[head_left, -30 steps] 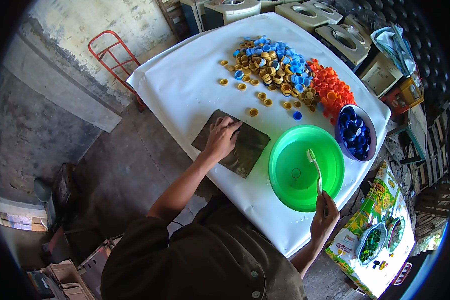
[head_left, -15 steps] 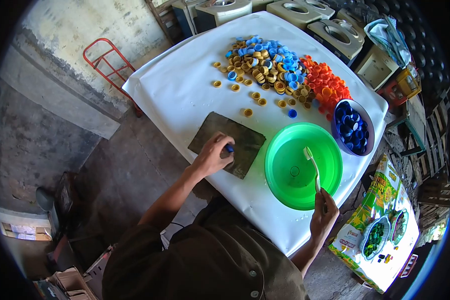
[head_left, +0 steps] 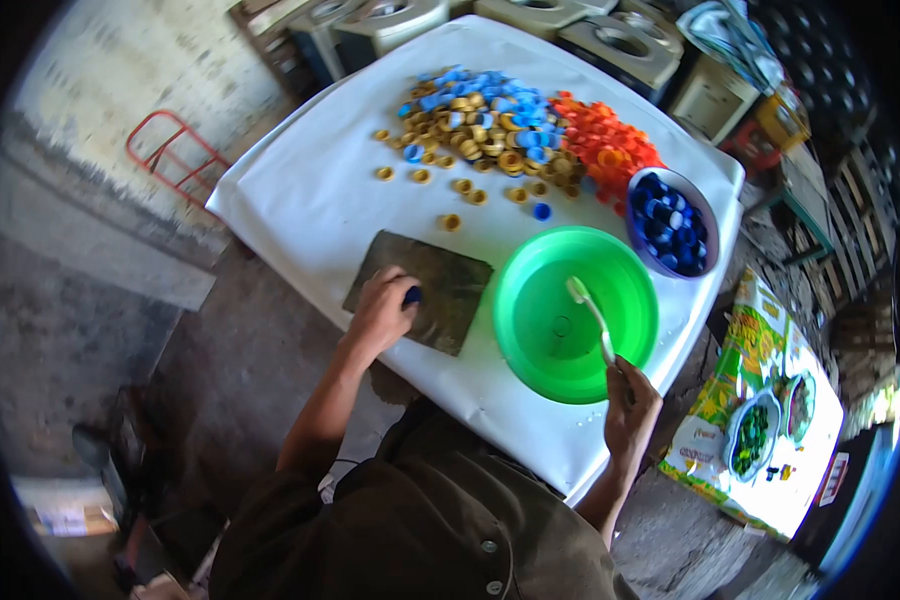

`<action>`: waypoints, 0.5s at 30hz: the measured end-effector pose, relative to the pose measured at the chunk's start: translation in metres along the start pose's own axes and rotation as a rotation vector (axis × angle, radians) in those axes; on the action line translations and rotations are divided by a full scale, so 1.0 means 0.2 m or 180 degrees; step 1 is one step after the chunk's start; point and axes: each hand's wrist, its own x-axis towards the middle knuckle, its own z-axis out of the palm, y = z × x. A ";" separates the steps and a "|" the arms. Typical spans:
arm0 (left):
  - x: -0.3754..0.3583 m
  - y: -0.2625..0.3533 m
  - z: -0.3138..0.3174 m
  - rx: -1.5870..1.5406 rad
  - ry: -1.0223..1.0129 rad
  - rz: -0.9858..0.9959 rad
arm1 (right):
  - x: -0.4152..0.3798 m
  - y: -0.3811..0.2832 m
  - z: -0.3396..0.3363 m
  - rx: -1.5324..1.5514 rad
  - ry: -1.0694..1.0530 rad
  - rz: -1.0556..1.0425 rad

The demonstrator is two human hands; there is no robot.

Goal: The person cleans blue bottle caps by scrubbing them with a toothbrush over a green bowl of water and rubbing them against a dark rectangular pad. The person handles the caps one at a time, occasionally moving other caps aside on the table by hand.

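My left hand [head_left: 381,312] rests over a dark flat board [head_left: 440,285], its fingers curled round a dark blue cap [head_left: 412,296]. In my right hand [head_left: 632,405] is a toothbrush [head_left: 596,318], held by the handle with its bristle end over a green basin [head_left: 515,350]. The basin seems to hold some water. Beyond the board lies one loose blue cap [head_left: 541,211], close to scattered yellow caps [head_left: 451,222].
Light blue caps [head_left: 490,90] and orange caps [head_left: 605,140] are heaped at the table's [head_left: 300,160] far side. A bowl of dark blue caps [head_left: 711,240] stands right of the basin. A second table [head_left: 685,455] holds two bowls.
The whole view has shifted, so the table and things on it appear further left. My left hand still holds the blue cap over the board, and my right hand still holds the toothbrush.
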 end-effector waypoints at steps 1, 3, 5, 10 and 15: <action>0.01 0.02 0.00 -0.0292 0.0278 -0.0087 | 0.00 -0.01 -0.01 -0.0063 -0.0022 -0.0020; 0.04 0.04 -0.01 -0.0967 0.1080 -0.0135 | 0.01 -0.10 -0.03 -0.0057 -0.0151 0.0130; 0.06 0.08 -0.03 -0.1185 0.1797 -0.0207 | 0.01 -0.10 -0.03 -0.0030 -0.0118 0.0054; 0.05 -0.05 0.02 0.0234 0.0346 0.0113 | 0.02 -0.10 -0.02 0.0035 -0.0043 0.0039; 0.37 0.18 -0.11 -0.0423 0.0025 0.0130 | 0.01 -0.12 -0.04 0.0052 -0.0040 0.0067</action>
